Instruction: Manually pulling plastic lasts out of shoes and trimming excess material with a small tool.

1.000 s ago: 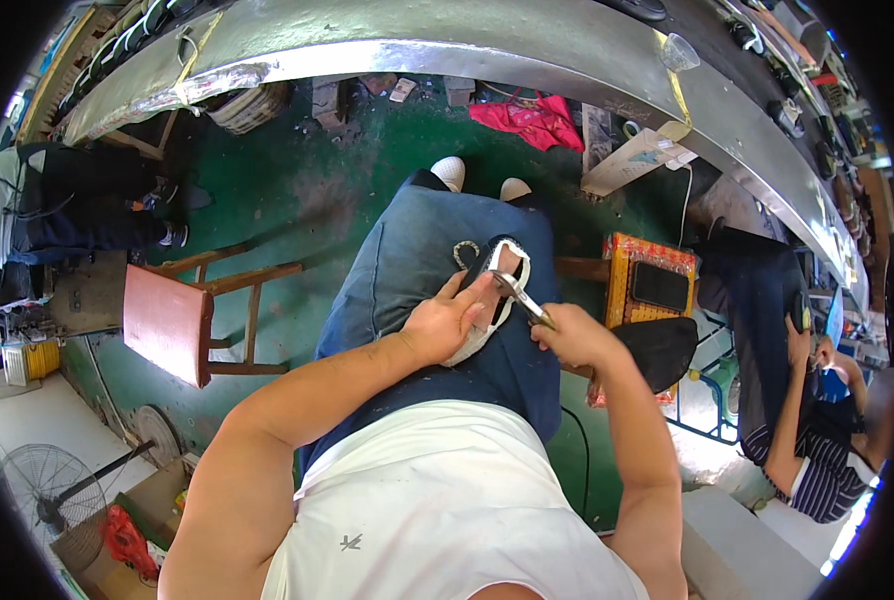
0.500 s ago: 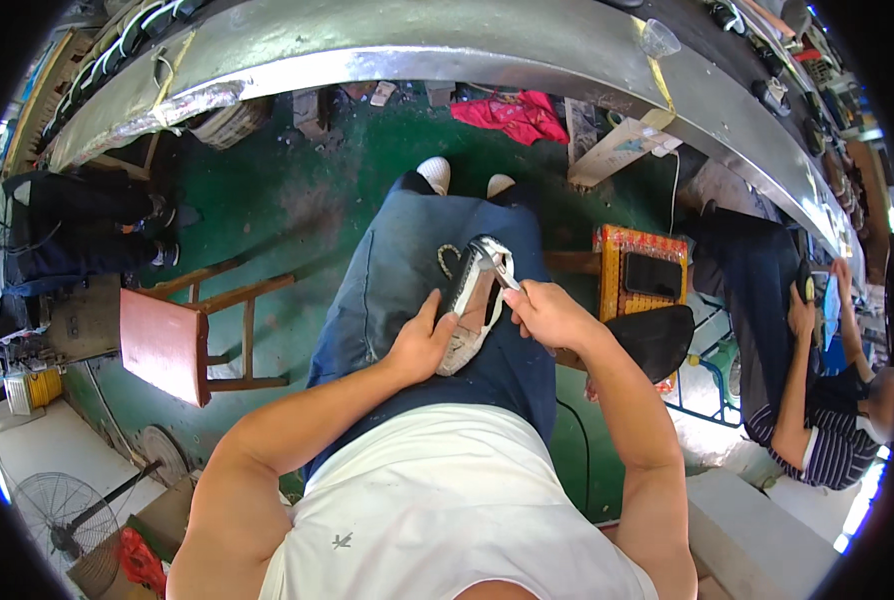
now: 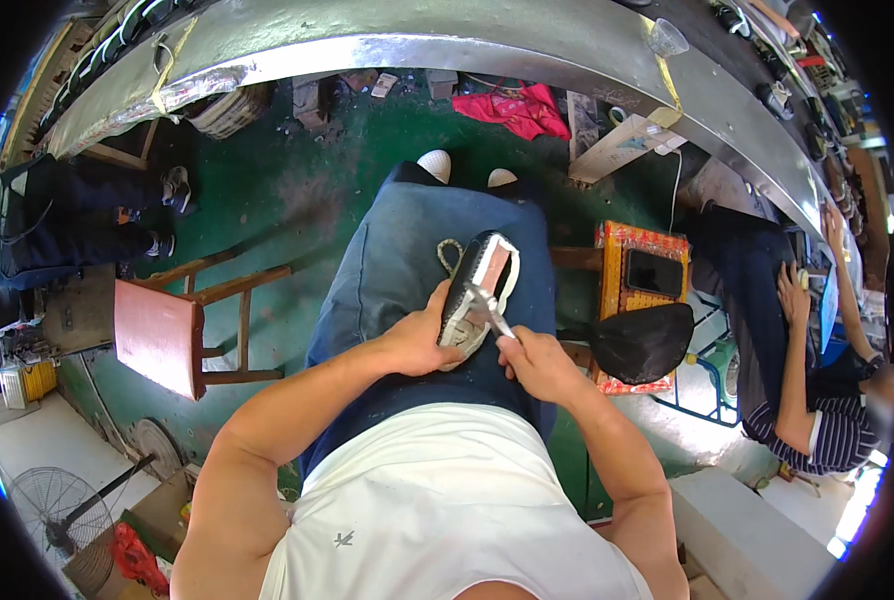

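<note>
A black-and-white shoe upper (image 3: 464,338) lies in my lap with its underside turned up, showing a pinkish-brown inner bottom (image 3: 494,263) and pale edges. My left hand (image 3: 422,338) is closed round its left side, near the lower end. In my closed right hand (image 3: 539,362) is a metal hand tool (image 3: 500,322) with a bent head; its exact kind is unclear. The tool's head rests over the middle of the shoe. A beige cord loop (image 3: 450,256) sticks out at the shoe's upper left, against my blue trousers (image 3: 397,250).
A metal-edged workbench (image 3: 407,55) curves across the far side. At left stands a stool (image 3: 159,340); at right, a yellow-red seat (image 3: 612,290) bears a phone (image 3: 654,274) and a black pad (image 3: 645,343). Other people (image 3: 812,420) are at both sides. A fan (image 3: 62,525) stands lower left.
My right hand has drawn down toward me, taking the tool from the shoe's right edge to over its middle. My left hand has shifted slightly lower on the shoe.
</note>
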`<state>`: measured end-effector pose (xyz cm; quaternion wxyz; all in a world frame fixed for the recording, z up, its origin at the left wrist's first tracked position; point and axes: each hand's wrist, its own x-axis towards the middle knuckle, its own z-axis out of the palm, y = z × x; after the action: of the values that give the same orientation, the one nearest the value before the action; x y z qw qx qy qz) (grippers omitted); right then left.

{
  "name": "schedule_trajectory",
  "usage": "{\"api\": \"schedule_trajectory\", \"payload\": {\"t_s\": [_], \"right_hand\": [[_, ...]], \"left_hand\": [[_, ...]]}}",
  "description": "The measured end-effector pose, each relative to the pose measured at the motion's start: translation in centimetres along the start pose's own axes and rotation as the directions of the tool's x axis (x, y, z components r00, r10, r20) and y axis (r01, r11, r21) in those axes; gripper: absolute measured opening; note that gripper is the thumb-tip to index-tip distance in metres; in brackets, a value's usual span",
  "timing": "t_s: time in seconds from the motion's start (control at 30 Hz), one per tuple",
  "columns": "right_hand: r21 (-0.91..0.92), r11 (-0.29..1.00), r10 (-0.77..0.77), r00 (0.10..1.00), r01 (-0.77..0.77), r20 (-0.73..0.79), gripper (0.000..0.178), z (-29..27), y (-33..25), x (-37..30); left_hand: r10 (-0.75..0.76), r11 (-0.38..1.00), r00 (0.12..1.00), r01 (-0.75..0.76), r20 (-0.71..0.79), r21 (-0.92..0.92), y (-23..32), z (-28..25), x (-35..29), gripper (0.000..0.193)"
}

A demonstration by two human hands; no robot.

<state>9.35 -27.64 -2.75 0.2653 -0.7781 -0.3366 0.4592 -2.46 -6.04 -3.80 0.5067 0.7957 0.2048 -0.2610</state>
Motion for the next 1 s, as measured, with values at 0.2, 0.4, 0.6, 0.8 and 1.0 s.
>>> {"api": "schedule_trajectory", "payload": {"t_s": [0.2,0.4,0.6,0.8,1.0], "right_hand": [[0.544,0.839,0.136,0.955,0.032,-0.265,0.039,-0.1,2.9,-2.9],[0.58,0.814,0.174,0.954,0.0,-0.245,0.03,-0.7,3.9,-3.3],[0.479,0.877,0.106,0.964,0.024,-0.242,0.029,-0.2,4.3,-4.2],[0.168,0.979,0.137,0.981,-0.114,-0.137,0.032,0.4,3.2,-3.2],[-0.104,0.991,0.069,0.982,-0.088,-0.175,0.03,0.0,1.7,-2.4]], "left_hand": [[0.332,0.939,0.872,-0.268,-0.36,0.216,3.7,-4.7,-3.5,0.081],[0.365,0.668,0.757,-0.618,-0.542,-0.414,7.8,-6.2,1.2,0.062],[0.146,0.935,0.988,-0.122,0.048,-0.334,3.7,-2.8,8.9,0.096],[0.303,0.952,0.952,-0.302,-0.033,0.046,-0.5,-1.2,5.0,0.066],[0.38,0.844,0.873,-0.193,-0.305,0.5,1.3,0.7,4.6,0.013]]}}
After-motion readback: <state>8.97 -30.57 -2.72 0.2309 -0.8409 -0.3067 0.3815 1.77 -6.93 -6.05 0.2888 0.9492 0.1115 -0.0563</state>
